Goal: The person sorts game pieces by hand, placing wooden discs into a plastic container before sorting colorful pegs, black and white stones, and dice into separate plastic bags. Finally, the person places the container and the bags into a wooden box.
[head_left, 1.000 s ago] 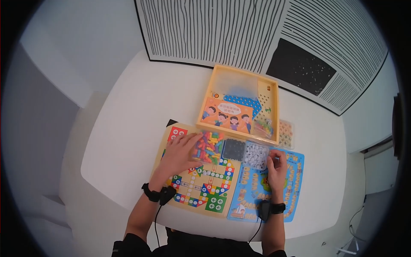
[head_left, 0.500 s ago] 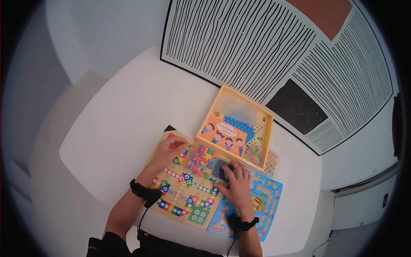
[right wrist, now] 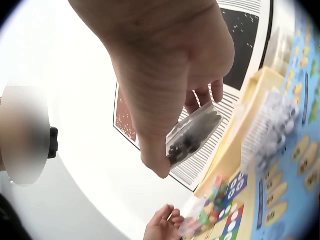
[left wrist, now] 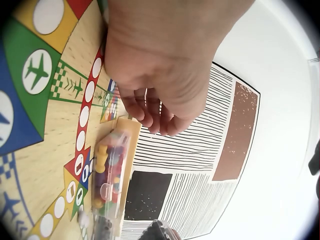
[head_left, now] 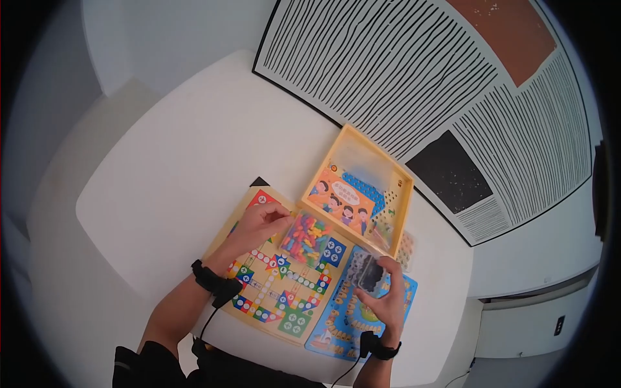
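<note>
In the head view my right hand [head_left: 389, 301] grips a clear box of black pieces [head_left: 369, 276] between thumb and fingers, above the blue board. The right wrist view shows that box [right wrist: 192, 137] tilted in my hand [right wrist: 175, 75]. My left hand [head_left: 259, 227] hovers over the board's upper part, beside the clear box of colourful pegs [head_left: 306, 239]; its fingers are loosely bent with nothing in them, as the left wrist view of the hand [left wrist: 160, 75] also shows. A box of white pieces [right wrist: 278, 122] lies on the blue board [right wrist: 295, 200], partly covered in the head view.
A yellow wooden tray [head_left: 406, 202] holding an orange booklet [head_left: 341, 202] and a blue perforated piece [head_left: 364, 192] stands behind the boards. The ludo board [head_left: 259, 294] lies left of the blue one. A large striped picture [head_left: 381, 71] stands along the table's [head_left: 174, 161] back edge.
My right hand has moved from beside the white-piece box to the black-piece box, gripped it and lifted it rightward. My left hand has let go of the peg box's side. The head view has turned.
</note>
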